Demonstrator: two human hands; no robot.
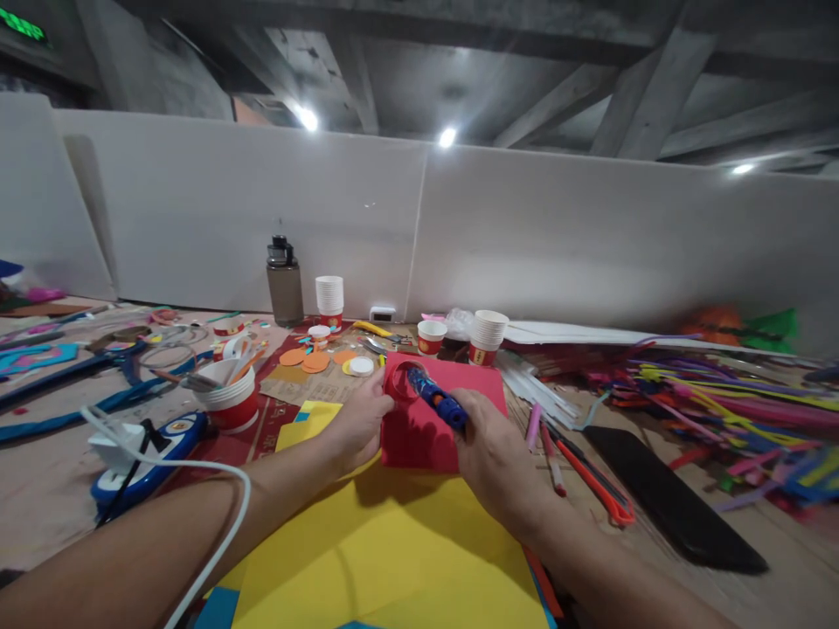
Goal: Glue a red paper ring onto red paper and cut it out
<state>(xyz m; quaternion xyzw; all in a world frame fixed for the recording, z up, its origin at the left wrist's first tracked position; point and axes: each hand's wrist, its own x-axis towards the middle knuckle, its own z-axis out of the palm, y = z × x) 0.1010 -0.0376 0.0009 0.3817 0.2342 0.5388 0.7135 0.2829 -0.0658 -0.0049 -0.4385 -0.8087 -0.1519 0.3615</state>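
Observation:
My left hand (360,419) is closed at the left edge of a sheet of red paper (419,441), fingers pinched there. Close by its fingertips, a red ring-shaped piece (397,377) shows against the sheet; whether it is separate I cannot tell. Wrapped in my right hand (495,445) is a blue patterned stick-like tool (436,397) with a small orange part. Its far end slants up and left to the ring. Beneath both hands lies a large yellow sheet (386,550), with blue sheets peeking out from under it.
Paper cups (488,336), a bottle (284,284), orange discs (315,361) and yellow-handled pliers (373,329) stand or lie beyond. A blue power strip (154,463) with a white cable sits left. On the right are red-handled scissors (599,489), a black slab (675,498) and colourful pipe cleaners (714,393).

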